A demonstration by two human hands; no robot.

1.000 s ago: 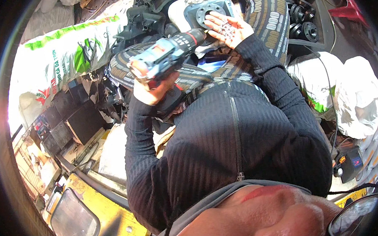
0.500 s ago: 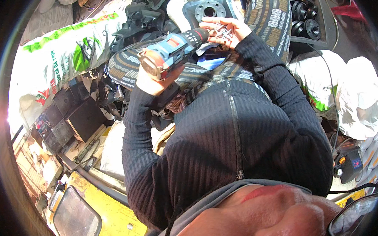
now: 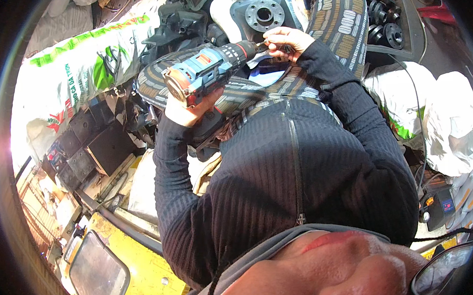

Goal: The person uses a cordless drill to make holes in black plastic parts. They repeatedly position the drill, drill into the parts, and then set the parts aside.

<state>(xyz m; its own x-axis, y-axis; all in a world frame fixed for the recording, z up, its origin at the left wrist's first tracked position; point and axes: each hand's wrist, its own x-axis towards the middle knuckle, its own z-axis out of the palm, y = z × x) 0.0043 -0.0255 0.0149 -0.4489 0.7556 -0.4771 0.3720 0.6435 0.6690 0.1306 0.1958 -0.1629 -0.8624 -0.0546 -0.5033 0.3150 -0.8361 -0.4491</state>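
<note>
A blue cordless drill [image 3: 205, 70] points up and to the right, with my left hand [image 3: 190, 111] wrapped around its handle. At the drill's front end is my right hand [image 3: 291, 40], its fingers pinched together around a small screw [image 3: 263, 44] at the bit. Curled fingers hide whatever else lies in that palm. Just beyond my hands, a dark round flange [image 3: 251, 21] with a ring of holes and a central bore rests on a white piece [image 3: 221, 12] between my patterned trouser legs [image 3: 338, 35].
On the right, a dark bin [image 3: 413, 53] holds several black round flanged parts [image 3: 393, 36], with white bags [image 3: 449, 122] below it. Black plastic parts [image 3: 181, 23] and a large white-green sack [image 3: 93, 69] lie to the left. A yellow panel [image 3: 152, 272] stands lower left.
My right hand has gone from an open palm with several screws on it to a pinch at the drill's tip. The drill has shifted slightly left and down.
</note>
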